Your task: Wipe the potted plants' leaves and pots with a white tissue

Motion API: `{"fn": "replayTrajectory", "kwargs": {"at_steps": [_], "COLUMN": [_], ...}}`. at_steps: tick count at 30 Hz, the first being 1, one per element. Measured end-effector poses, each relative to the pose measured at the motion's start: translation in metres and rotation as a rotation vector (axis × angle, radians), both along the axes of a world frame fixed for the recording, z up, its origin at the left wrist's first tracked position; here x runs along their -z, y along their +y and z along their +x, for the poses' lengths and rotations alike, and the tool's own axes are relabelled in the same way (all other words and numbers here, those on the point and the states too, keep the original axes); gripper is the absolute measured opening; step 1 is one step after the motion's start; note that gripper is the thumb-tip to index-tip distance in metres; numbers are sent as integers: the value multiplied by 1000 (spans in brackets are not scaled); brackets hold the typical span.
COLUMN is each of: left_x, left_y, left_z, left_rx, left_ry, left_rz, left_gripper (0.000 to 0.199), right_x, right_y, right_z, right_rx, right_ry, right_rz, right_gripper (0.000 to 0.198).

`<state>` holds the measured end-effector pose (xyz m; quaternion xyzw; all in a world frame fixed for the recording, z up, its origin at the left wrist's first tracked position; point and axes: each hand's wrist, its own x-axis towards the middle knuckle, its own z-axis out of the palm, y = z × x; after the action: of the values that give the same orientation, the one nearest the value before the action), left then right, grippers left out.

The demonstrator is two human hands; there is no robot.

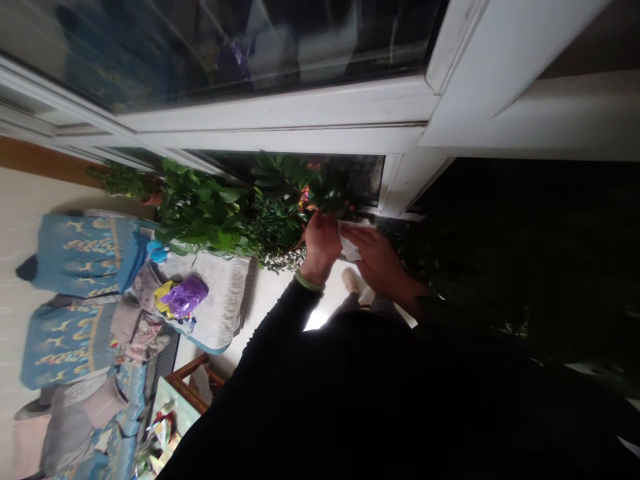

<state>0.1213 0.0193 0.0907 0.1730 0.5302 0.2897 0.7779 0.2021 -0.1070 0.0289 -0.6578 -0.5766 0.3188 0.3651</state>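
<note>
A crumpled white cloth or tissue (349, 248) lies between my two hands, close against the potted plants. My right hand (376, 257) is bent over it, its fingers pressed onto the white material. From the other side my left hand (323, 245), with a pale green band at the wrist, meets the edge of the cloth. Its fingers curl among dark leaves, so what they hold is hidden. Just beyond the fingertips is a plant with dark green leaves (285, 173) and a few red-orange spots.
More leafy plants (200, 207) line the white-framed window (280, 110). A covered seat (220, 293) bears a purple bag (186, 297). Farther off stand a blue patterned sofa (65, 340) and a glass-topped table (170, 400). My shoe (350, 280) shows on the pale floor. The view is turned sideways.
</note>
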Motion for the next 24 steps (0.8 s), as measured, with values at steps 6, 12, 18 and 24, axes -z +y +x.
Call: {"fn": "replayTrajectory", "kwargs": {"at_steps": [6, 12, 18, 24], "left_x": [7, 14, 8, 6], "left_y": [4, 6, 3, 4], "left_z": [-1, -5, -5, -4], "left_rx": [12, 10, 5, 26], "left_ry": [40, 31, 17, 85], "left_rz": [-9, -6, -56, 10], "left_gripper": [49, 43, 44, 44], "right_x": [-3, 2, 4, 6], "right_y": [-5, -10, 32, 77], "right_z": [18, 42, 46, 30], "right_rx": [-5, 472, 482, 231], "right_ry": [224, 296, 78, -134], "right_rz": [1, -55, 103, -114], "right_gripper": [57, 48, 55, 54]}}
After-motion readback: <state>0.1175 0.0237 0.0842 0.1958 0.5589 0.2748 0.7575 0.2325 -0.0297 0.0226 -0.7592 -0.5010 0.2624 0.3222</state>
